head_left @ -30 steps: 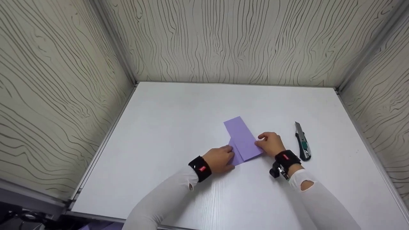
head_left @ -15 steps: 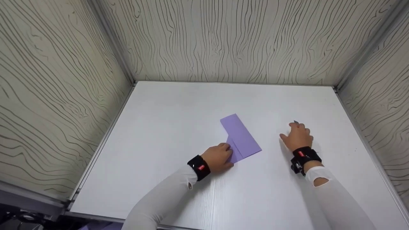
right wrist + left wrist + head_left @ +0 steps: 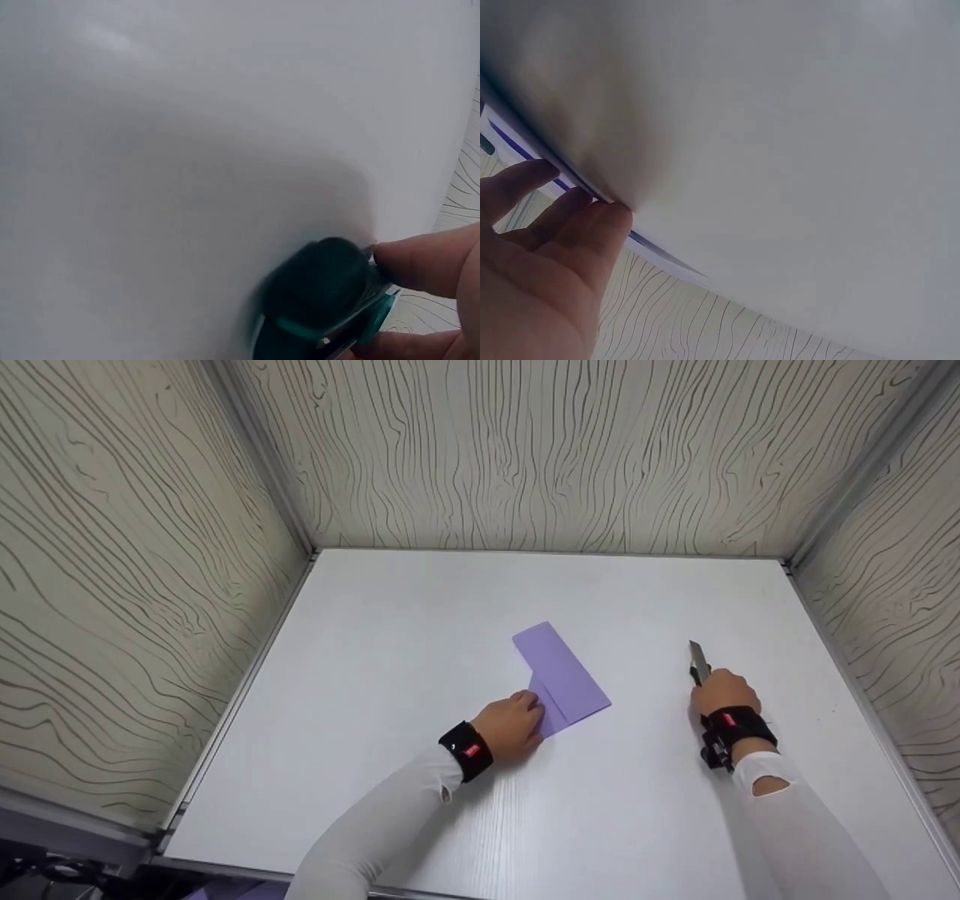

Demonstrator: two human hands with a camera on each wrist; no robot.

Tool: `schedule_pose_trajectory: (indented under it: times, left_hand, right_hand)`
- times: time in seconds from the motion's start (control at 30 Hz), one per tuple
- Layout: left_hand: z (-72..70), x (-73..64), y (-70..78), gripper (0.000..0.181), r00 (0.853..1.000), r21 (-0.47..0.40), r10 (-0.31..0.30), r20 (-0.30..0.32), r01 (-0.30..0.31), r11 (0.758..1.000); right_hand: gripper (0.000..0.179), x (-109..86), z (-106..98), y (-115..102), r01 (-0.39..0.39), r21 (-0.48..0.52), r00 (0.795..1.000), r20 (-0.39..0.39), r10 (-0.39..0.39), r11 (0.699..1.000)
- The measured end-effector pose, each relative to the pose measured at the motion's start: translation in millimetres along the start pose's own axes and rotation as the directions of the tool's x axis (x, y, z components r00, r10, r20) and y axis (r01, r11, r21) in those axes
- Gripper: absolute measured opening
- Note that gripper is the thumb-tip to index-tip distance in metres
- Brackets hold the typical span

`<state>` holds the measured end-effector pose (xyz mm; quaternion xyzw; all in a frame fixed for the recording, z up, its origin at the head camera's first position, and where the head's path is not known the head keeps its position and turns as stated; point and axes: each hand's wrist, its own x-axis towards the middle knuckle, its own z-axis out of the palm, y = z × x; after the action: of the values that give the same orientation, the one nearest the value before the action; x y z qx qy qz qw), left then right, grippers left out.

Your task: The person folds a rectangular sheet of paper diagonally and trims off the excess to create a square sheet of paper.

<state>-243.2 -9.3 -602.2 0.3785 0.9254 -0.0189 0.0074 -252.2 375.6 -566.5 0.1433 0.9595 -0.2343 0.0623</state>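
Note:
A folded sheet of purple paper [image 3: 566,671] lies on the white table, its narrower flap toward the left hand. My left hand [image 3: 510,726] rests on that flap and presses it down with the fingertips. In the left wrist view the fingers [image 3: 604,225] touch the paper's edge [image 3: 664,256]. Off to the right, my right hand [image 3: 726,692] grips a utility knife [image 3: 700,661], whose metal front end points away from me. The right wrist view shows the knife's dark green and black handle [image 3: 315,289] between thumb and fingers; the palm hides much of it.
The white table [image 3: 390,660] is bounded by wood-patterned panels [image 3: 480,457] at the back and both sides. Below the table's front left edge, dark cables [image 3: 67,870] and more purple material [image 3: 240,889] show.
My right hand left the paper, moved right to the utility knife and took hold of it. The left hand stays on the paper, which appears slightly higher in the head view.

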Motion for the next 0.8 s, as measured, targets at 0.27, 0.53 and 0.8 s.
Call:
schedule_pose_trajectory:
  times: [0.27,0.53,0.8]
  left_hand:
    - [1.0,0.1,0.0,0.047,1.000,-0.004,-0.009,-0.025,0.009,1.000]
    - [-4.4,-2.3,-0.8,0.046,0.998,0.012,-0.036,-0.053,0.037,0.999]
    - [-6.8,-0.3,-1.6,0.048,0.995,-0.042,-0.093,-0.042,0.091,0.995]
  right_hand:
    - [0.034,13.6,12,6,0.052,0.061,0.996,-0.070,-0.047,0.997]
    - [0.040,3.1,23,-15,0.256,0.090,0.966,0.022,-0.259,0.963]
    - [0.038,-18.9,39,-47,0.447,0.038,0.877,0.177,-0.446,0.894]
